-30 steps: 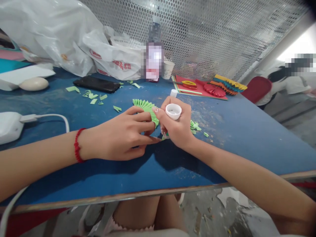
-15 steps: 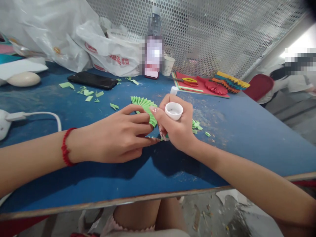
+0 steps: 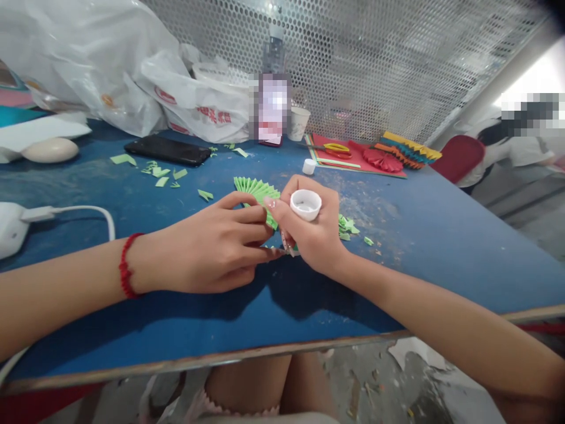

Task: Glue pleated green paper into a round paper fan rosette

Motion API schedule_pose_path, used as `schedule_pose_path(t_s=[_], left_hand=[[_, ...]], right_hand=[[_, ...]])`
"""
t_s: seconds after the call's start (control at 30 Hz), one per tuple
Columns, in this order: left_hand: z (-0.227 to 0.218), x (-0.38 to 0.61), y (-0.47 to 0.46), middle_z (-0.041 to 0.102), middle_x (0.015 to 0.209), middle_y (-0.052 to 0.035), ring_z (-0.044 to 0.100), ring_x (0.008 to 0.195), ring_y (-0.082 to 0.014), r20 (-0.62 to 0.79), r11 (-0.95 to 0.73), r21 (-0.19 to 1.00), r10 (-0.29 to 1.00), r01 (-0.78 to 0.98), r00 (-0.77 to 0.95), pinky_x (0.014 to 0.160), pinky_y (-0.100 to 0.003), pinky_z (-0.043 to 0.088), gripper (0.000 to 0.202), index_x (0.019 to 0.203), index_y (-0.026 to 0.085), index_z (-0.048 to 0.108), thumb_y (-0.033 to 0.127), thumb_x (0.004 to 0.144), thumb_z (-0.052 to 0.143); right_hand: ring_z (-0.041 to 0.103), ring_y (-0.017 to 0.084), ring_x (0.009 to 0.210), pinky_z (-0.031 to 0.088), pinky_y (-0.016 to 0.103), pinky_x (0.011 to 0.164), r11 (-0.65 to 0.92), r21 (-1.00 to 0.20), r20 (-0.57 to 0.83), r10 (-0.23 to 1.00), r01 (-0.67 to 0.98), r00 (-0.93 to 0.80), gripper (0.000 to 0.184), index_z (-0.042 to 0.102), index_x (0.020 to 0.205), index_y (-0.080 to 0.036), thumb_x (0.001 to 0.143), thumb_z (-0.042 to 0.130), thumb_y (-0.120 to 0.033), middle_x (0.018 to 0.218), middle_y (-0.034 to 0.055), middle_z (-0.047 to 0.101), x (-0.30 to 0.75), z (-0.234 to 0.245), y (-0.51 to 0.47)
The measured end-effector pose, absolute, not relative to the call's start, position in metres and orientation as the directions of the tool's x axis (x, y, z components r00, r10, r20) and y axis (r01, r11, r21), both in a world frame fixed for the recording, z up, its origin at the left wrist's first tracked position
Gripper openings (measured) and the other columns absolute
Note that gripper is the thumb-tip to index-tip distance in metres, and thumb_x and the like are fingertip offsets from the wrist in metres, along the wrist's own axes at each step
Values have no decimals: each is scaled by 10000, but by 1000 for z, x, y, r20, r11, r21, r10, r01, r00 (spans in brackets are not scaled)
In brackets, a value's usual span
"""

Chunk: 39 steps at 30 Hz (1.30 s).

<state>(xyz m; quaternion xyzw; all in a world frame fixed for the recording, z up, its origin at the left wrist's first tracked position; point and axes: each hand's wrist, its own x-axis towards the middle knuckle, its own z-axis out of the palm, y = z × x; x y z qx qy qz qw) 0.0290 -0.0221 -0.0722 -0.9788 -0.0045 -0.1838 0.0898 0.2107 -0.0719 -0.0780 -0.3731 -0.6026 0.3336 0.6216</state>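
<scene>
My left hand (image 3: 220,244) has its fingers bent over a pleated green paper fan (image 3: 253,187), pinching its near edge above the table. My right hand (image 3: 315,227) is wrapped round a white glue stick (image 3: 305,205), whose hollow round end points up. The stick's lower end is down by the fan's near edge, mostly hidden behind my fingers, so I cannot tell whether it touches the paper. A small white cap (image 3: 309,166) stands on the table just beyond my right hand. Green paper scraps (image 3: 348,226) lie to the right of it.
A black phone (image 3: 168,151) lies at the back left, before white plastic bags (image 3: 207,109). An upright phone (image 3: 272,109) and a paper cup (image 3: 299,122) stand at the back. Yellow-handled scissors (image 3: 338,151) rest on red paper (image 3: 371,168). A white charger (image 3: 11,229) with cable is at left.
The whole view has shifted slightly. Both hands keep their grips, with the right hand and glue stick a little closer to the left hand. The cap shows more fully now.
</scene>
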Motion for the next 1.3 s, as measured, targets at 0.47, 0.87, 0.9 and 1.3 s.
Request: schedule_pose_path(t_s=[0.47,0.87,0.9,1.3], left_hand=[[-60,41,-28,696,825,-28,602,768,-139,398,-812,550,463,198,792,739,-267,456,232,890,204,778,282,929,563],[-61,49,-40,740,844,-18,672,796,-142,269,-591,804,467,71,842,762,-250,536,176,875,192,760,220,895,587],[-61,50,-40,737,823,-13,667,776,-136,263,-587,806,474,79,840,748,-244,534,168,861,190,757,213,888,593],[-58,50,-44,700,707,-32,613,686,-140,126,-430,887,573,166,810,664,-259,528,194,826,134,800,226,813,629]], right_hand=[[355,86,311,313,271,335,655,-712,636,754,-253,165,360,457,675,-257,818,779,-327,419,-112,442,219,-47,-85],[413,94,388,354,309,432,667,-736,645,744,-121,178,309,466,720,-257,879,722,-326,520,-85,455,217,-51,-107],[409,99,399,352,316,443,665,-741,643,743,-96,185,311,465,714,-257,874,724,-321,521,-78,455,216,-51,-109],[488,146,451,438,364,446,614,-779,618,786,130,-12,325,492,624,-276,787,746,-396,539,-10,528,218,-27,-134]])
